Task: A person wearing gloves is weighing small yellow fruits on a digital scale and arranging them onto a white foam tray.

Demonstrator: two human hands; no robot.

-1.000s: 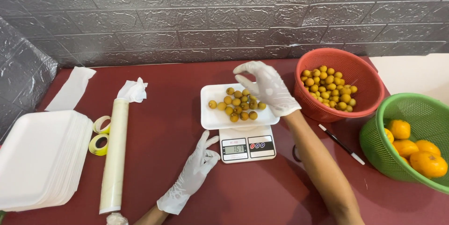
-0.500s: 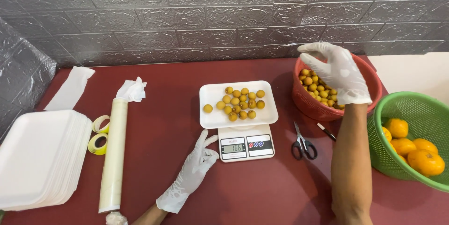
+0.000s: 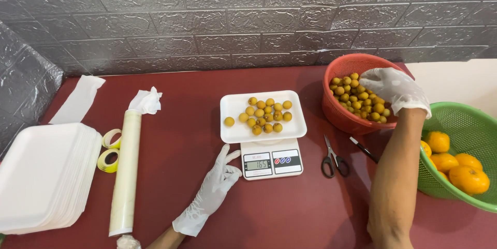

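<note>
The right hand [image 3: 394,89] is down in the red basket [image 3: 336,112], gloved palm curved over the heap of small yellow fruits [image 3: 361,99] on the basket's far right side. Its fingers are bent down into the pile, but whether the grip has closed on any fruit I cannot tell — the fingertips are hidden behind the back of the glove. The fruits in reach lie directly under and just left of that hand, touching it.

To do this well, I'd judge it best to gather only a few fruits in a loose cupped grip, since the display of the white scale [image 3: 271,163] is live and small additions make the reading easier to control. The fruits look smooth and round (likely to roll), so they should be lowered onto the white tray [image 3: 233,132] rather than dropped; one fruit [image 3: 229,121] already sits alone near the tray's left edge, apart from the main cluster [image 3: 267,115].

The left hand [image 3: 217,187] rests on the red bench [image 3: 290,218] just left of the scale, fingers spread and holding nothing — close to the scale's corner but not clearly touching it. Keeping it off the scale avoids skewing the weight.

Scissors [image 3: 334,159] and a dark pen [image 3: 364,149] lie between the scale and the basket. A green basket [image 3: 466,117] of oranges [image 3: 468,178] stands at the right.
</note>
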